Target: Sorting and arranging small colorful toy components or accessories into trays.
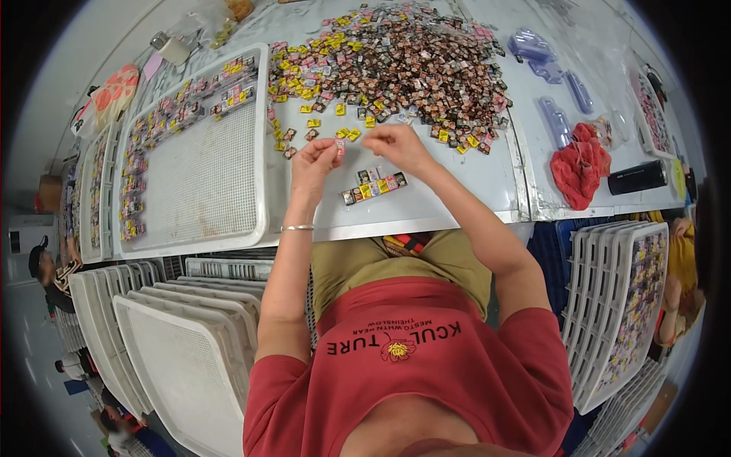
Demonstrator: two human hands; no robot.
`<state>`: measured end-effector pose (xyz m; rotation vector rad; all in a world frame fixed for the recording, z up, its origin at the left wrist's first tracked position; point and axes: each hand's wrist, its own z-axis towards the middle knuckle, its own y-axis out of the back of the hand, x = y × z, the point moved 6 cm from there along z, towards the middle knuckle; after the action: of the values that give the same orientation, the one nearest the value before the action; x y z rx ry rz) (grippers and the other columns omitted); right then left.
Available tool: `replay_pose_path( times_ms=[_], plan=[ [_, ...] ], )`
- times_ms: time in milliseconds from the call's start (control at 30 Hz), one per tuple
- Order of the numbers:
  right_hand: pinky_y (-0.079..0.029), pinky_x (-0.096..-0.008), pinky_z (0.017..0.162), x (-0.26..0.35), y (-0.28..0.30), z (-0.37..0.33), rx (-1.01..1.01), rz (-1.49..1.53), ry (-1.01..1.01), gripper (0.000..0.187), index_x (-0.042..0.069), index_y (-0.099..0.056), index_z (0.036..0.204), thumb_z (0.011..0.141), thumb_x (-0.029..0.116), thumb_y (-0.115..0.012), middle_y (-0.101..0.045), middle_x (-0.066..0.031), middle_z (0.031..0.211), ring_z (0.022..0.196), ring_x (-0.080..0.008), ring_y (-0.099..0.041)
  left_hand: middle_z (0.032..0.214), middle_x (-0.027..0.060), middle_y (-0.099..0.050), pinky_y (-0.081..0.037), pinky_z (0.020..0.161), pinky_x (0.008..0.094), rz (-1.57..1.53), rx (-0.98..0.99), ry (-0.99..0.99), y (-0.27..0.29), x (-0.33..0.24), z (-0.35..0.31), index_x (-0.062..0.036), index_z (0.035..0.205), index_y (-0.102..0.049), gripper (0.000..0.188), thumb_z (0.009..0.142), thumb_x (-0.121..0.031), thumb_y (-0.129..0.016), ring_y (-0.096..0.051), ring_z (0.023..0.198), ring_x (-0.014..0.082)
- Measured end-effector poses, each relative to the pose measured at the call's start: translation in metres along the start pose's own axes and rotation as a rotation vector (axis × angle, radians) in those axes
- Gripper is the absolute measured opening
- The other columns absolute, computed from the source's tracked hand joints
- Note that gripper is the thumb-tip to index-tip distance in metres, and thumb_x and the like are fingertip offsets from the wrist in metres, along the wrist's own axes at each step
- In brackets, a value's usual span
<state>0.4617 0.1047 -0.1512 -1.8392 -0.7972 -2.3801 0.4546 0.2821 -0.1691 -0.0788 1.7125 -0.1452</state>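
My left hand (pixel 314 162), with a bangle at its wrist, pinches a small pink wrapped square piece (pixel 340 148) between thumb and fingertips. To its right, my right hand (pixel 401 148) has its fingers drawn together in a pinch; what they hold, if anything, is too small to make out. Loose yellow wrapped pieces (pixel 349 135) lie on the table just beyond and between the hands. Nearer to me, a slanting row of mixed wrapped pieces (pixel 374 189) lies side by side, with a shorter row (pixel 368 175) along its far side.
A large heap of small wrapped pieces (pixel 426 68) spreads over the far table. At left stands a white mesh tray (pixel 205 179) with rows of pieces along two sides. A red cloth (pixel 580 167) and black cylinder (pixel 638 177) lie right. Stacked trays (pixel 179 358) stand below the table.
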Motion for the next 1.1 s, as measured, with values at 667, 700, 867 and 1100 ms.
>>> replay_pose_path(
  times_ms=[667, 700, 867, 1100],
  plan=[
    [-0.049, -0.0284, 0.058, -0.003, 0.001, -0.028, 0.032, -0.117, -0.102, 0.009, -0.002, -0.063, 0.079, 0.074, 0.004, -0.068, -0.064, -0.0100, 0.071, 0.062, -0.0182, -0.062, 0.128, 0.0168, -0.049, -0.032, 0.102, 0.0440, 0.937, 0.273, -0.650, -0.054, 0.007, -0.076, 0.0003, 0.127, -0.047, 0.067, 0.069, -0.018, -0.076, -0.041, 0.123, 0.0359],
    [-0.049, -0.0284, 0.058, -0.005, 0.000, -0.028, 0.031, -0.118, -0.102, 0.009, -0.002, -0.063, 0.079, 0.074, 0.004, -0.068, -0.064, -0.0100, 0.071, 0.062, -0.0182, -0.062, 0.130, 0.0168, -0.047, -0.031, 0.103, 0.0449, 1.019, 0.282, -0.672, -0.056, 0.007, -0.077, 0.0006, 0.128, -0.045, 0.066, 0.072, -0.019, -0.073, -0.040, 0.125, 0.0354],
    [-0.047, -0.0384, 0.066, 0.005, -0.004, -0.037, -0.143, -0.495, 0.227, 0.010, 0.004, -0.068, 0.079, 0.073, 0.012, -0.067, -0.060, -0.0092, 0.078, 0.075, -0.0289, -0.058, 0.137, 0.0166, -0.041, -0.026, 0.106, 0.0471, 1.187, 0.294, -0.687, -0.061, 0.004, -0.086, 0.0022, 0.129, -0.044, 0.059, 0.079, -0.022, -0.066, -0.035, 0.129, 0.0337],
    [-0.045, -0.0382, 0.072, 0.002, 0.004, -0.045, -0.004, -0.358, 0.219, 0.013, 0.008, -0.068, 0.086, 0.075, 0.015, -0.066, -0.059, -0.0078, 0.083, 0.083, -0.0273, -0.056, 0.144, 0.0135, -0.033, -0.022, 0.107, 0.0474, 1.191, 0.332, -0.629, -0.059, 0.006, -0.086, -0.0013, 0.137, -0.036, 0.063, 0.083, -0.023, -0.061, -0.029, 0.134, 0.0310]
  ],
)
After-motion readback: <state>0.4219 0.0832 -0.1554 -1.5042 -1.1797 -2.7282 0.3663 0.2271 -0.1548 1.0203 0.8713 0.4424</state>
